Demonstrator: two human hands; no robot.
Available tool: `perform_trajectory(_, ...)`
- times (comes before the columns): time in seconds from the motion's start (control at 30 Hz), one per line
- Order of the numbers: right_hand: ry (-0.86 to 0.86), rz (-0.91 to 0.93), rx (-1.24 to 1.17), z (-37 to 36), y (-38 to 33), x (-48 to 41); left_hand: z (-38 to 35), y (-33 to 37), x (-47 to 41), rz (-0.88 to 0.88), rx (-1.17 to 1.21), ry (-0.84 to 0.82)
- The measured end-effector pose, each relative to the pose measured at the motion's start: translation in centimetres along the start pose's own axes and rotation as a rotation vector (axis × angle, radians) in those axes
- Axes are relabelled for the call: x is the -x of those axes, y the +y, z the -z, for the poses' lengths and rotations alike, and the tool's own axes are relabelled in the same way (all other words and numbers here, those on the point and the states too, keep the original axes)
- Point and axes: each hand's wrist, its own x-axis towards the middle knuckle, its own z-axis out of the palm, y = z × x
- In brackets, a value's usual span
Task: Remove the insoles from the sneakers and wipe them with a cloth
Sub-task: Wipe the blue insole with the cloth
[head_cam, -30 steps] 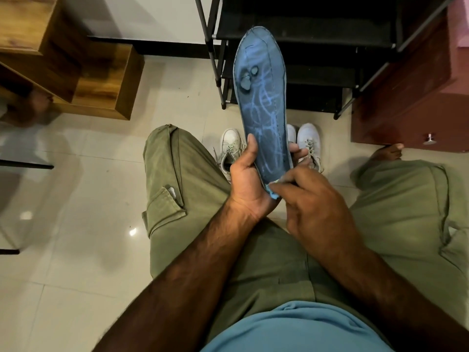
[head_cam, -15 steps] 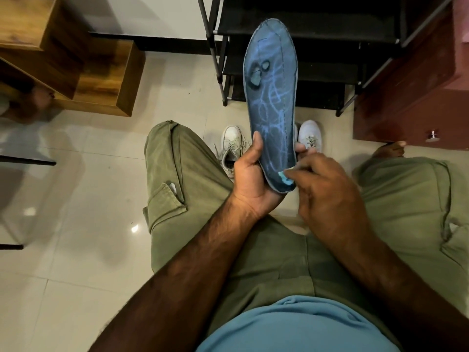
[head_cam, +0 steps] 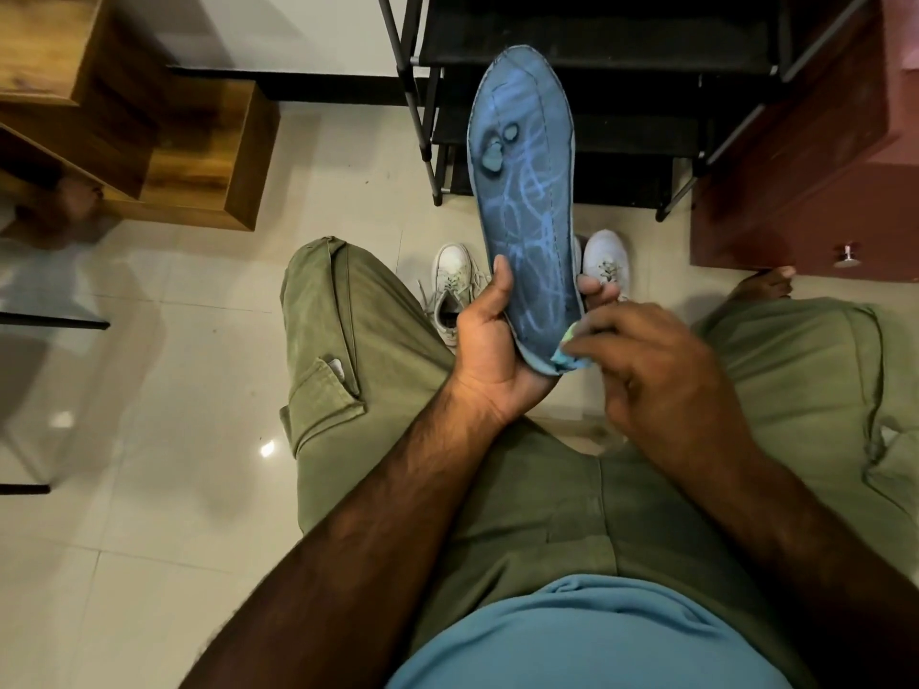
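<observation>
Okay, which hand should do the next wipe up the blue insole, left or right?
Right. The right hand pinches the cloth at the heel end of the insole, so it can likely stroke toward the toe. The left hand grips the insole's lower part, steadying it.

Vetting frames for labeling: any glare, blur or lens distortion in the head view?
Head view: glare spots on the glossy floor; shoe rack posts splay from wide-angle distortion; insole in the left hand is sharp; cloth in the right hand is mostly hidden; forearms are dark.

Worn blue insole upright, cloth at its heel, white sneakers behind
</observation>
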Motion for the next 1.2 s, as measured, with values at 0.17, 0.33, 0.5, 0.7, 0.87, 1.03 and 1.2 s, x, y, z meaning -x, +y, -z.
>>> perform_trajectory(0.17,-0.115,0.112,0.005,-0.2,-1.3,1.2,0.0,-0.2,0.2,-0.027,-0.016,0.021)
perform_trajectory(0.33,-0.005,0.003,0.016,0.6,0.8,-0.1,0.0,0.0,0.0,-0.037,-0.025,0.013)
perform_trajectory(0.5,-0.164,0.156,-0.012,0.1,-0.9,1.2,0.1,-0.2,0.1,-0.043,-0.039,0.033)
perform_trajectory(0.7,-0.025,0.078,-0.011,-0.1,-0.1,0.2,0.1,0.0,0.0,-0.028,-0.053,0.011)
perform_trajectory(0.87,-0.047,0.114,0.012,0.6,0.9,-0.2,-0.2,-0.1,0.2,0.003,-0.063,0.029)
perform_trajectory(1.03,-0.131,0.209,0.030,0.4,0.5,0.2,0.1,-0.2,0.2,0.011,-0.118,0.017)
perform_trajectory(1.2,-0.060,0.130,0.049,1.1,2.2,-1.1,0.1,0.0,0.0,0.033,-0.024,0.023)
